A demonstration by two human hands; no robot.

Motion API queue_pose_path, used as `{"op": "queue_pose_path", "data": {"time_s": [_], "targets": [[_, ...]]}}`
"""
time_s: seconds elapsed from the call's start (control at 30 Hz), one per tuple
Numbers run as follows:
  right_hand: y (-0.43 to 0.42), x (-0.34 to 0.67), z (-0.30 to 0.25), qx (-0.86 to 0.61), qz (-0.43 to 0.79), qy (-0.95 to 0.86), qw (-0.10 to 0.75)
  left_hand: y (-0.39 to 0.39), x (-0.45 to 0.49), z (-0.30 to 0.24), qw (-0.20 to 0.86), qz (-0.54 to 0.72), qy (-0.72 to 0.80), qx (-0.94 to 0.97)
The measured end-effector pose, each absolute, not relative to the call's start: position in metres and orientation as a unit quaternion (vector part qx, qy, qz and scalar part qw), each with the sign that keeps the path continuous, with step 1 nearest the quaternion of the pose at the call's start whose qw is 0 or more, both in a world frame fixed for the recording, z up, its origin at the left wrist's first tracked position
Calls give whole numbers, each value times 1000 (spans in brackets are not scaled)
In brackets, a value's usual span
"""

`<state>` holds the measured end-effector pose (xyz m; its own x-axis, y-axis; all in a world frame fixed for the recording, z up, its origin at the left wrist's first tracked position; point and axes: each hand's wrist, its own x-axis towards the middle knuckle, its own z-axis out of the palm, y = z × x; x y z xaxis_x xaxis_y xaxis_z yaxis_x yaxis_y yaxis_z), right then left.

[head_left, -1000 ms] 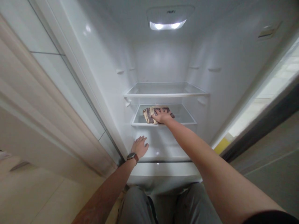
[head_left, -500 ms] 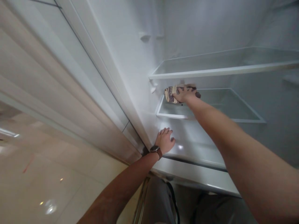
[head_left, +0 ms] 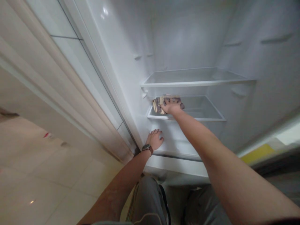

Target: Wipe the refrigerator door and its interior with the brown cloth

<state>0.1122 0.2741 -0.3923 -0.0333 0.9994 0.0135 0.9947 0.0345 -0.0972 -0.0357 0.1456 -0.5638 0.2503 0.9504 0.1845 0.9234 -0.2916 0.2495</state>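
My right hand (head_left: 170, 106) grips a folded brown-and-cream striped cloth (head_left: 158, 105), pressing it on the left part of the lower glass shelf (head_left: 197, 106) inside a white refrigerator. Its fingers lie over the cloth, with the thumb toward the near edge. Below that shelf, my left hand (head_left: 155, 139) rests with fingers spread on the white inner surface, near the left front corner. It holds nothing. A dark watch (head_left: 147, 148) is on the left wrist.
Above the cloth spans another glass shelf (head_left: 199, 83) with a white front rim. Small shelf supports (head_left: 137, 57) jut from the side walls. The refrigerator's left edge and door run along the left, beside a tiled floor (head_left: 70, 175). Something yellow (head_left: 257, 153) shows at right.
The view has swung, showing more of the refrigerator's right side. My right hand and the cloth have come a little closer to the shelf's front rim. My left hand stays in place.
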Motion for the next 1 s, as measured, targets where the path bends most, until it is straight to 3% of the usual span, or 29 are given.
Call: {"op": "queue_pose_path", "data": {"time_s": [0.4,1.0], "targets": [[220,115,-386,-688,60,-723,14,148,-35,-569,38,134,595,791],[363,80,-402,-663,50,-747,33,146,-36,-566,32,160,585,794]]}}
